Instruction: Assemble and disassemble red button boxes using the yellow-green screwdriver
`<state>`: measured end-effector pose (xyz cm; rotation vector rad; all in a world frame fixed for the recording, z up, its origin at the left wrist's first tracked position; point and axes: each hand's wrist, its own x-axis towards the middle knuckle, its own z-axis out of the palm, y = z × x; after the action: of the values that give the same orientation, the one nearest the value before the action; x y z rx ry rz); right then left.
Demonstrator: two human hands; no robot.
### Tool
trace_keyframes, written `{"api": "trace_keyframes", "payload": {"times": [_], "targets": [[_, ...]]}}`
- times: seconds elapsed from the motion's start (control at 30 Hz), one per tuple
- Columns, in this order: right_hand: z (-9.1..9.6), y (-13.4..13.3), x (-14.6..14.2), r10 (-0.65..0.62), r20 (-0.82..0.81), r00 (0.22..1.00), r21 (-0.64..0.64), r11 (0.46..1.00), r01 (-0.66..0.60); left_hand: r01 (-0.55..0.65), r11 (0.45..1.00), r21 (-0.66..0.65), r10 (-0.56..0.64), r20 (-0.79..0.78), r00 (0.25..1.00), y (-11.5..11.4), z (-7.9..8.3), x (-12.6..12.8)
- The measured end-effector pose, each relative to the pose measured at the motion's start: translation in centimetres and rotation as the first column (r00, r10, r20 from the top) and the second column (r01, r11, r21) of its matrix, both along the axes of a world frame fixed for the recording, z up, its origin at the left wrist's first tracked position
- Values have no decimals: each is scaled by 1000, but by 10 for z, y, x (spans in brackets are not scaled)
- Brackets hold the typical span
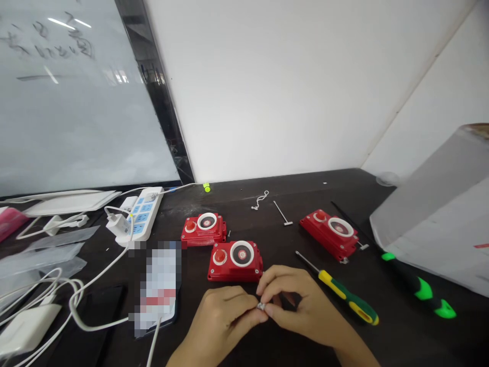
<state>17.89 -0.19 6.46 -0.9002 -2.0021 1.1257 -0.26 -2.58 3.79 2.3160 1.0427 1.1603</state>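
Observation:
Thumb and finger of my left hand (225, 318) pinch a small whitish metal piece (261, 306) from the left, too small to name. My right hand (288, 300) grips the same piece from the right, thumb and fingertips drawn together. Just beyond the hands lies a red alarm box (233, 278) with a red button and a white-ringed round disc. Behind it, to the left, is a second red alarm box (202, 238). A third red alarm box (324, 239) lies at an angle farther right. A green and yellow screwdriver (347, 297) rests right of my right hand.
On the left are a white power strip (151, 211), a phone (162, 285), cables and a white charger (28, 326). A small chain (261, 200) and a T-shaped metal rod (282, 214) lie at the back. A black-green screwdriver (420, 288) lies beside a white box (439, 204).

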Motion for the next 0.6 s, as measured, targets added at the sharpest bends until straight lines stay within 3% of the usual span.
{"api": "trace_keyframes", "payload": {"times": [0.23, 0.37, 0.6], "targets": [[-3, 1, -1, -62, -81, 995, -26, 998, 60, 1, 1000, -26, -2, -18, 1000, 0, 0, 1], [-6, 2, 0, -33, -124, 992, -53, 998, 27, -8, 1000, -9, 8, -14, 1000, -1, 0, 1], [-1, 1, -1, -22, -40, 999, -77, 997, 18, -20, 1000, -20, 19, -40, 999, -2, 1, 1]]}}
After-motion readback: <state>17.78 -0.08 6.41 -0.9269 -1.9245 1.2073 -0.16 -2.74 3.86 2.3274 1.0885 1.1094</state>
